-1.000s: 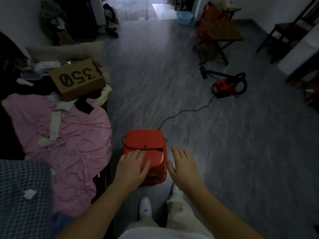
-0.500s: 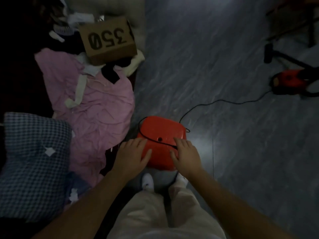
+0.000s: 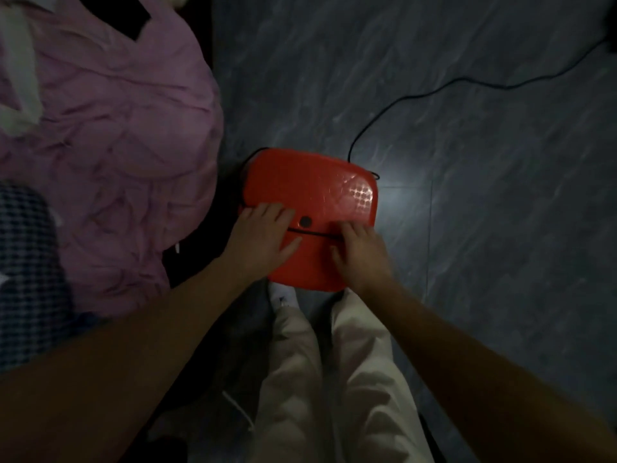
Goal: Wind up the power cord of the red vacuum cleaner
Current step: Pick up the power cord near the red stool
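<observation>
Dim, soft frame; glare on floor (image 3: 400, 198), corners perhaps vignetted, wide-angle warped.

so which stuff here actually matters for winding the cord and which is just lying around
Part of the job:
- black power cord trailing over the floor and across the red stool
- red stool the cord lies on
- left hand and right hand, both resting at the cord on the stool

Just lying about:
- pink cloth
- checked fabric

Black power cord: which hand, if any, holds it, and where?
Both hands, left hand and right hand, rest on the power cord atop the red stool; a closed grip cannot be told.
</observation>
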